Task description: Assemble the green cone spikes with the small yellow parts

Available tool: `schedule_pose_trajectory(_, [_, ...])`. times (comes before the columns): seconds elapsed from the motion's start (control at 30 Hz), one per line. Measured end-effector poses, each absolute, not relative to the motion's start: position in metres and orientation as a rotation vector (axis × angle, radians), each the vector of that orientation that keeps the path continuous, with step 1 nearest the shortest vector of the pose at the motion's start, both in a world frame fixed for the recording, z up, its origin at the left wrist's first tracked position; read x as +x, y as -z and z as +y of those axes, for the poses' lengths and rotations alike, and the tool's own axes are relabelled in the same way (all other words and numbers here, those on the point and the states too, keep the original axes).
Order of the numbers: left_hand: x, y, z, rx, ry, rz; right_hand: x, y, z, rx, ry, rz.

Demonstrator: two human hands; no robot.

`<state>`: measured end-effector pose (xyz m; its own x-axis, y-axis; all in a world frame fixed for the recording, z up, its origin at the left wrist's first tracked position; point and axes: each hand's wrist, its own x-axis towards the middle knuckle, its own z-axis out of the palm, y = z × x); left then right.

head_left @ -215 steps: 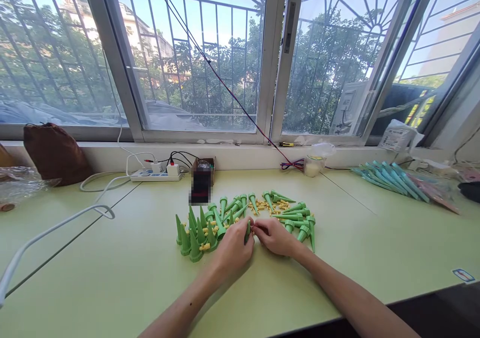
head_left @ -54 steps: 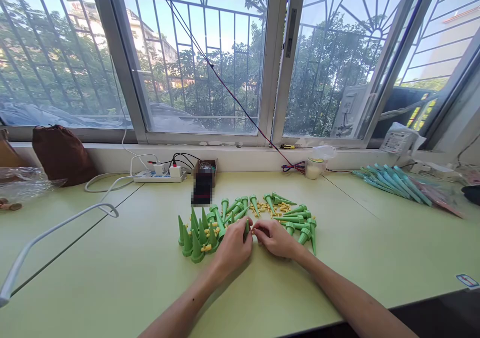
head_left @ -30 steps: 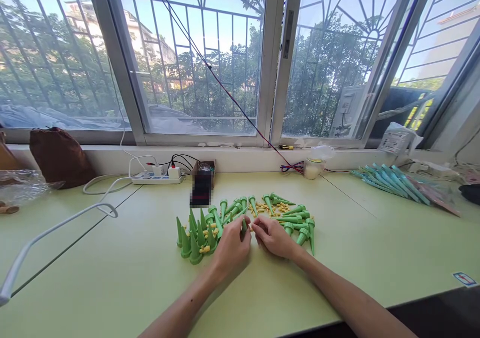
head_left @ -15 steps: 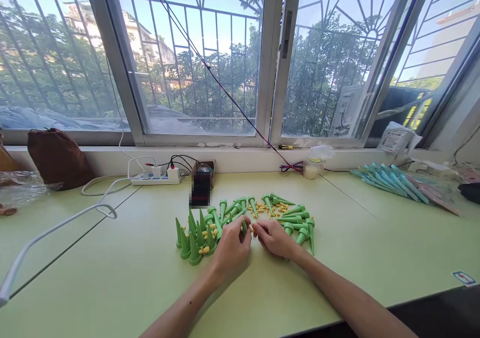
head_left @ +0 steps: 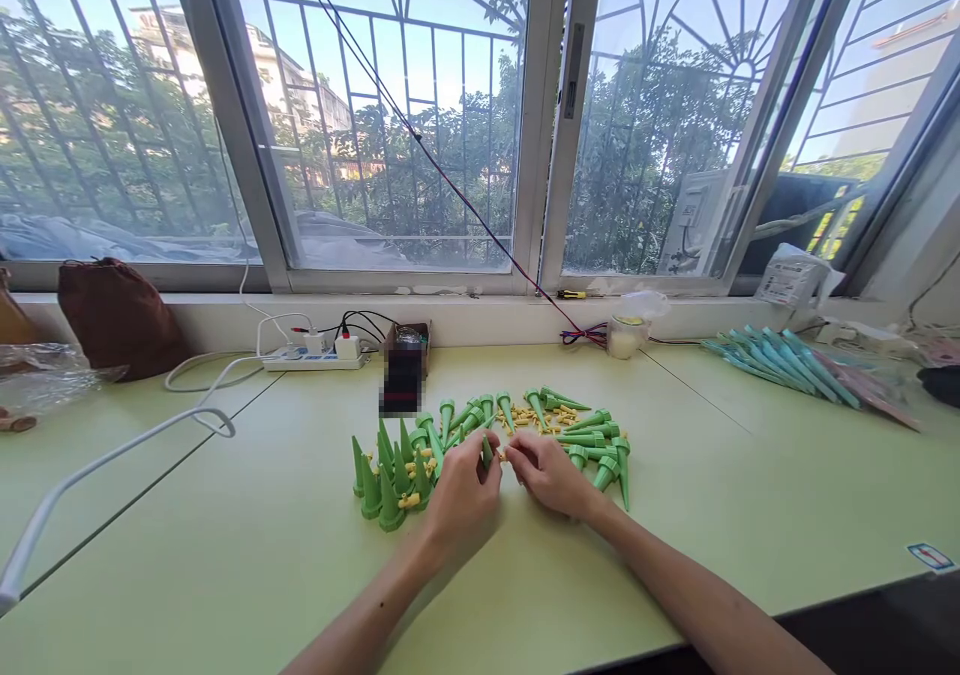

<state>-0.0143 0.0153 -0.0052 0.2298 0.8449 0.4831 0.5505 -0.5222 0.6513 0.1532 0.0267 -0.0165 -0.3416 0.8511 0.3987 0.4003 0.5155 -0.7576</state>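
Note:
My left hand [head_left: 466,490] is closed around a green plastic watering spike [head_left: 487,450], its pointed end showing above the fingers. Facing it, my right hand [head_left: 553,477] pinches a small yellow plastic piece [head_left: 503,457] at the spike's side; the fingers hide whether the two parts touch. Left of my hands, several green spikes [head_left: 389,500] stand upright on their caps, with yellow pieces [head_left: 409,501] on some of them. Beyond and to the right, more green spikes [head_left: 592,439] lie or stand in an arc around a scatter of small yellow pieces [head_left: 528,418].
A pale green table [head_left: 247,555] bears everything. At the back are a power strip [head_left: 313,359] with cables, a small box [head_left: 403,380], a jar [head_left: 627,337] and blue packets [head_left: 780,363]. A thick white cable [head_left: 97,470] curves across the left side.
Both hands stay in almost the same place, with only a slight shift of the fingers at the yellow piece. The other objects look unchanged.

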Motion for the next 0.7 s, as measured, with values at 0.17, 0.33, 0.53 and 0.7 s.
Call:
schedule_pose_trajectory(0.17, [-0.0144, 0.0056, 0.0139, 2.163, -1.183, 1.277, 0.1537, 0.0179, 0.0287, -1.051, -0.670, -1.941])
schedule_pose_trajectory(0.33, [-0.0151, 0.0039, 0.0149, 2.136, -1.206, 1.268, 0.1535, 0.0162, 0.0269, -0.981, -0.689, -1.933])
schedule_pose_trajectory(0.53, [-0.0141, 0.0060, 0.0173, 2.161, -1.206, 1.263, 0.1533, 0.0174, 0.0278, -0.980, -0.677, -1.954])
schedule_pose_trajectory(0.7, [-0.0140, 0.0072, 0.0168, 2.179, -1.202, 1.270, 0.1531, 0.0183, 0.0285, -1.044, -0.658, -1.953])
